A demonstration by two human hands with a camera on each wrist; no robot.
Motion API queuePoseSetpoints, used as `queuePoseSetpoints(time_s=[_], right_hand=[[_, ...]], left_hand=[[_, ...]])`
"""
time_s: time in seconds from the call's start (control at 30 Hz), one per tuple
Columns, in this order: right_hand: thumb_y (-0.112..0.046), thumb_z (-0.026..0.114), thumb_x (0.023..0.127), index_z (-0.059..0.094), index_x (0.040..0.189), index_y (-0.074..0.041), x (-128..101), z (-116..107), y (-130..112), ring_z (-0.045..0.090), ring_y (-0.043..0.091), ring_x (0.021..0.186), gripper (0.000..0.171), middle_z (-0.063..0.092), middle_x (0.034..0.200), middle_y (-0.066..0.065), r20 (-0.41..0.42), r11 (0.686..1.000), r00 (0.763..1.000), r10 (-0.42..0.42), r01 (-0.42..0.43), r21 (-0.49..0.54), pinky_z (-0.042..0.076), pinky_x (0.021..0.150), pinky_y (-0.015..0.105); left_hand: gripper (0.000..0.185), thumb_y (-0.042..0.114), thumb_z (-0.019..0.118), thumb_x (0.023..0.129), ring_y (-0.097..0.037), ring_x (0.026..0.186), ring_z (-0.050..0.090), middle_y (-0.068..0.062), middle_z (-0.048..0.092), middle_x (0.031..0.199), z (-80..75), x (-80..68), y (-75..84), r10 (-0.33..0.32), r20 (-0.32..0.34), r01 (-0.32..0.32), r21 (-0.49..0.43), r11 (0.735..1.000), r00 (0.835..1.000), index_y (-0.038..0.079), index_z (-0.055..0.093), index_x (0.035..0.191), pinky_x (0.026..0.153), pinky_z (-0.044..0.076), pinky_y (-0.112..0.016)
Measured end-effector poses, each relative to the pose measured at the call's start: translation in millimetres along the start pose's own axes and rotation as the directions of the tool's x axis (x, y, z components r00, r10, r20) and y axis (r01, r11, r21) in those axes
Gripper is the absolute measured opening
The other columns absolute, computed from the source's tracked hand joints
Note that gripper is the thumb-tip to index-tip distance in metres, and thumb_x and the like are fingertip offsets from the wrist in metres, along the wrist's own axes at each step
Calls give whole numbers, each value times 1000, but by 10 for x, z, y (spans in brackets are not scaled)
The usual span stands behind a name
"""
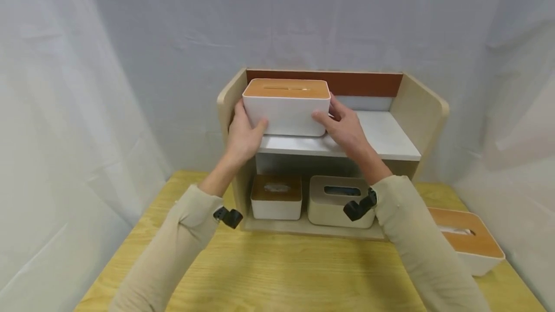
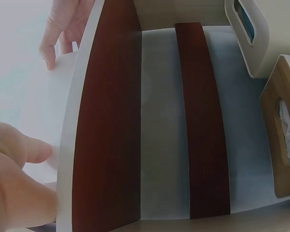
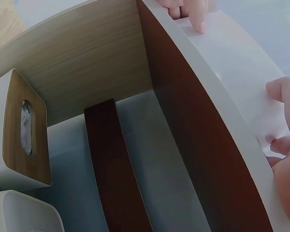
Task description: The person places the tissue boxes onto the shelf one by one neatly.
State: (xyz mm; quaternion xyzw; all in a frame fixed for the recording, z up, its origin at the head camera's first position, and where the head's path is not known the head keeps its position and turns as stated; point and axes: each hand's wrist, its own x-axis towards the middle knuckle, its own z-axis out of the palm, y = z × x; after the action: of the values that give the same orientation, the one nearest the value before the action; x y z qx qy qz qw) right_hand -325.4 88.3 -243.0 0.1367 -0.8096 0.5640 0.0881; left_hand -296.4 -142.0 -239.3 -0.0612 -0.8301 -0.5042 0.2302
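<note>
A white tissue box (image 1: 286, 115) with an orange-brown wood lid is between both hands over the left part of the white upper shelf (image 1: 386, 134). My left hand (image 1: 244, 134) grips its left end, thumb on the front face. On the right end, my right hand (image 1: 347, 128) holds it the same way, the thumb pressed to the front. Both wrist views catch the box's pale wall from below the shelf; in the right wrist view its front (image 3: 237, 53) lies between the two hands.
Below, on the bottom of the wooden shelf unit (image 1: 420, 110), stand a small white tissue box with a brown lid (image 1: 276, 210) and a beige tissue box (image 1: 325, 211). Another wood-lidded tissue box (image 1: 472, 240) sits on the table (image 1: 277, 273) at right, partly behind the right sleeve.
</note>
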Motion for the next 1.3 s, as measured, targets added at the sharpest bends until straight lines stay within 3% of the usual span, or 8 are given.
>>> queuePoseSetpoints(time_s=[0.4,0.57,0.83,1.03,1.17,1.3], right_hand=[[-45,61,96,23,159,-24,-80,53,94,40,23,141,77,37,158,5,-1,1000,1000,7,-7,-5,37,113,44],[-47,62,96,24,159,-23,-93,50,76,41,23,140,78,38,158,5,-7,1000,1000,3,-3,-8,38,112,43],[-47,62,95,24,159,-22,-118,34,38,40,24,141,78,37,158,6,-15,1000,1000,-12,12,-23,37,113,43],[-47,62,95,24,159,-21,-144,42,15,41,25,141,79,38,157,8,-18,999,1000,-21,20,-34,38,112,44],[-47,63,94,25,159,-21,-166,24,2,42,26,140,79,39,157,9,-22,999,1000,-21,20,-43,38,112,44],[-46,64,94,26,159,-21,-175,9,3,43,26,140,79,40,156,9,-32,999,999,-31,30,-42,38,112,44]], left_hand=[[70,7,56,94,-28,141,38,-19,37,154,25,-67,-124,4,12,-4,-16,1000,1000,1,22,155,117,29,-38],[73,7,57,92,-29,141,38,-20,37,154,16,-71,-115,21,5,-21,-14,1000,1000,2,21,155,117,29,-39],[79,9,58,90,-28,143,34,-18,33,157,-13,-64,-83,14,48,-13,-37,999,999,5,16,157,119,26,-38],[84,12,59,90,-27,144,32,-18,29,159,-19,-109,-65,5,24,-4,-30,1000,1000,4,10,158,119,25,-38],[92,12,59,90,-21,150,15,-15,10,165,21,-176,-72,61,17,-61,-21,998,998,2,-2,158,121,16,-35],[93,11,58,89,-21,151,8,-17,3,165,70,-230,-88,165,-15,-164,38,986,986,-1,-3,157,122,12,-36]])
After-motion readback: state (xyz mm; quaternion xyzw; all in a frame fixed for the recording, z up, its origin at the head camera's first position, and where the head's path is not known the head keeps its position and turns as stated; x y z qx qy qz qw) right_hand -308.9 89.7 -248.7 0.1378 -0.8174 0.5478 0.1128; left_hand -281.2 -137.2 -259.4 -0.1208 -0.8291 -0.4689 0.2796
